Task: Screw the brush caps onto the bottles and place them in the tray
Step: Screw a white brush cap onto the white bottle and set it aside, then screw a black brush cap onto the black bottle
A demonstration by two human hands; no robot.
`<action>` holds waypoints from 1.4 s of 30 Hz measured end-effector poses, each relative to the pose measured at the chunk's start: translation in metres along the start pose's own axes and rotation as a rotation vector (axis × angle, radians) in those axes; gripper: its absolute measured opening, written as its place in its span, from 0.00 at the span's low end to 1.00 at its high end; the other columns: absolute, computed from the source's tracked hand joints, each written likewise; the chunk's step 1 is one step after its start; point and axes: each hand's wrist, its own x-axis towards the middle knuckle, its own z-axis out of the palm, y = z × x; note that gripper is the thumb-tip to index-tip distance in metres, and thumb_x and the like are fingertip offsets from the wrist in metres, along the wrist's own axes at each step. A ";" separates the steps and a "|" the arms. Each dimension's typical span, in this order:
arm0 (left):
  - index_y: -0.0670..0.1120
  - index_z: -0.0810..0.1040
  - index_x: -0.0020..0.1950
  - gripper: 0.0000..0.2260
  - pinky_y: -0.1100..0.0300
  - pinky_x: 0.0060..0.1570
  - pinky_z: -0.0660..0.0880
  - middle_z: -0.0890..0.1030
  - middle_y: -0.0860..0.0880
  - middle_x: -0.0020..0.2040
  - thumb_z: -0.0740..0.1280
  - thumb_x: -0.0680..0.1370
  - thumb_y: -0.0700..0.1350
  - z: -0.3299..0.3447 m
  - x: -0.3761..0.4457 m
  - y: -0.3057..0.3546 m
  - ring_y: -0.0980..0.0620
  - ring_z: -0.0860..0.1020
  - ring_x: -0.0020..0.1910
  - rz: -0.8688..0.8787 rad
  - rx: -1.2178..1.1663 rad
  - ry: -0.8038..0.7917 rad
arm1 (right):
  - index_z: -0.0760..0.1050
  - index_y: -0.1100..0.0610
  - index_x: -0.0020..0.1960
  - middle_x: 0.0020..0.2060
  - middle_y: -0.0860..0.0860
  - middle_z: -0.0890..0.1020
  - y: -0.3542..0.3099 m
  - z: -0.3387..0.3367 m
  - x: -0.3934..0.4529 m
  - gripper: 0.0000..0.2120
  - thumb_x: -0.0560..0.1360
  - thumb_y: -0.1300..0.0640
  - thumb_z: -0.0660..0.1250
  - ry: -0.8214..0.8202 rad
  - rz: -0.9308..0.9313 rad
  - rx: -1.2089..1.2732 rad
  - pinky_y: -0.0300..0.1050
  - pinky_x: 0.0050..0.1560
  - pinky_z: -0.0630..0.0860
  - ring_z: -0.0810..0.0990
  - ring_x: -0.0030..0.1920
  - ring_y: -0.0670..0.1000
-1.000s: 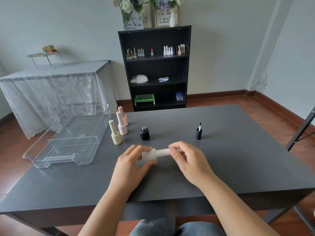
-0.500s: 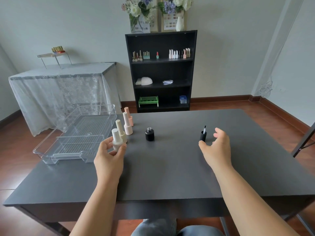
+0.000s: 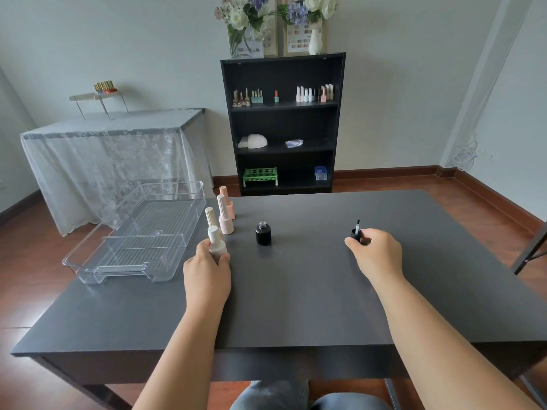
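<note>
With our left hand [image 3: 207, 270] gripping the capped white bottle [image 3: 217, 245] beside the tray [image 3: 88, 272] and our right hand [image 3: 376, 253] pinching the black brush cap [image 3: 356, 234], we risk smearing its upturned brush.

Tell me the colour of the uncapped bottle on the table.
Black bottle, clearest in the head view.

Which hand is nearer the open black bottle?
Left. The left hand, holding the white bottle, is just left of the black bottle; the right hand is farther right, at the brush cap.
</note>
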 end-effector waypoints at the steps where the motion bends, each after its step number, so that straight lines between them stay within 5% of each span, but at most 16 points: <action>1: 0.43 0.70 0.66 0.17 0.52 0.47 0.69 0.79 0.46 0.45 0.65 0.77 0.43 0.001 -0.001 0.001 0.40 0.73 0.52 0.018 0.042 -0.023 | 0.64 0.60 0.28 0.22 0.54 0.66 0.000 0.000 -0.001 0.16 0.70 0.59 0.68 -0.004 0.009 0.010 0.45 0.29 0.58 0.61 0.27 0.54; 8: 0.43 0.43 0.78 0.37 0.48 0.66 0.65 0.73 0.43 0.68 0.62 0.79 0.50 0.009 -0.013 0.004 0.42 0.61 0.72 -0.009 0.118 -0.117 | 0.79 0.51 0.42 0.34 0.44 0.79 0.000 -0.001 -0.010 0.03 0.73 0.53 0.69 -0.072 -0.048 0.073 0.41 0.32 0.69 0.75 0.35 0.47; 11: 0.47 0.49 0.78 0.36 0.50 0.67 0.62 0.68 0.45 0.72 0.67 0.76 0.46 0.006 -0.025 0.009 0.43 0.61 0.71 0.063 -0.032 0.003 | 0.80 0.50 0.47 0.39 0.42 0.80 0.003 -0.002 -0.010 0.03 0.74 0.53 0.69 -0.084 -0.040 0.114 0.41 0.36 0.71 0.77 0.39 0.46; 14: 0.46 0.64 0.72 0.30 0.57 0.65 0.60 0.69 0.45 0.68 0.70 0.72 0.38 0.006 -0.032 0.017 0.45 0.66 0.66 0.333 -0.051 0.119 | 0.79 0.48 0.49 0.40 0.41 0.77 0.004 -0.001 -0.010 0.04 0.76 0.52 0.66 -0.124 -0.058 0.126 0.44 0.39 0.72 0.76 0.42 0.49; 17: 0.47 0.69 0.69 0.26 0.52 0.60 0.72 0.69 0.49 0.67 0.70 0.73 0.38 0.014 -0.033 0.027 0.50 0.68 0.65 0.486 -0.042 -0.015 | 0.78 0.49 0.46 0.38 0.45 0.75 0.003 0.001 -0.010 0.03 0.76 0.52 0.65 -0.153 -0.117 0.079 0.44 0.38 0.72 0.75 0.41 0.50; 19: 0.51 0.66 0.71 0.27 0.52 0.52 0.78 0.65 0.54 0.71 0.69 0.74 0.41 0.021 -0.033 0.033 0.62 0.65 0.66 0.450 -0.090 -0.122 | 0.79 0.50 0.47 0.38 0.47 0.76 0.004 0.000 -0.010 0.04 0.76 0.52 0.66 -0.155 -0.134 0.073 0.47 0.40 0.73 0.76 0.41 0.52; 22: 0.58 0.57 0.75 0.33 0.63 0.49 0.73 0.57 0.54 0.77 0.69 0.75 0.45 0.035 -0.026 0.037 0.78 0.59 0.61 0.342 -0.150 -0.221 | 0.79 0.49 0.48 0.38 0.47 0.76 0.006 -0.002 -0.010 0.04 0.75 0.52 0.67 -0.148 -0.137 0.102 0.43 0.39 0.72 0.76 0.41 0.50; 26: 0.71 0.52 0.73 0.34 0.63 0.58 0.60 0.55 0.52 0.78 0.68 0.77 0.47 0.045 -0.007 0.041 0.68 0.62 0.66 0.197 -0.174 -0.364 | 0.80 0.49 0.50 0.40 0.46 0.77 0.006 -0.002 -0.009 0.05 0.76 0.52 0.67 -0.162 -0.135 0.131 0.38 0.39 0.70 0.75 0.42 0.48; 30: 0.76 0.53 0.69 0.32 0.56 0.67 0.62 0.56 0.49 0.78 0.67 0.78 0.48 0.050 0.008 0.041 0.52 0.58 0.75 0.216 -0.055 -0.434 | 0.80 0.49 0.52 0.41 0.46 0.78 0.005 -0.002 -0.010 0.06 0.76 0.52 0.67 -0.180 -0.129 0.144 0.41 0.42 0.72 0.76 0.43 0.48; 33: 0.70 0.48 0.73 0.37 0.60 0.59 0.63 0.66 0.49 0.74 0.69 0.77 0.48 0.057 0.017 0.039 0.49 0.67 0.70 0.187 -0.075 -0.347 | 0.80 0.49 0.52 0.41 0.46 0.77 0.005 -0.002 -0.010 0.06 0.76 0.52 0.67 -0.184 -0.133 0.139 0.41 0.41 0.72 0.76 0.43 0.48; 35: 0.64 0.47 0.76 0.37 0.60 0.53 0.65 0.73 0.47 0.69 0.68 0.77 0.48 0.061 0.024 0.039 0.48 0.75 0.59 0.121 -0.068 -0.300 | 0.80 0.49 0.51 0.40 0.45 0.77 0.005 -0.002 -0.011 0.06 0.76 0.52 0.67 -0.188 -0.138 0.138 0.41 0.41 0.72 0.76 0.42 0.48; 38: 0.58 0.48 0.77 0.35 0.60 0.45 0.66 0.79 0.46 0.60 0.67 0.77 0.49 0.064 0.027 0.039 0.55 0.73 0.40 0.068 -0.029 -0.263 | 0.80 0.49 0.51 0.41 0.46 0.77 0.005 -0.003 -0.011 0.06 0.76 0.52 0.67 -0.196 -0.138 0.135 0.44 0.44 0.73 0.76 0.43 0.48; 42: 0.55 0.50 0.77 0.35 0.60 0.49 0.65 0.79 0.48 0.59 0.68 0.77 0.49 0.066 0.023 0.036 0.48 0.76 0.54 0.120 -0.029 -0.253 | 0.79 0.47 0.52 0.41 0.45 0.77 0.005 -0.003 -0.012 0.06 0.76 0.52 0.67 -0.213 -0.142 0.142 0.43 0.43 0.73 0.76 0.43 0.49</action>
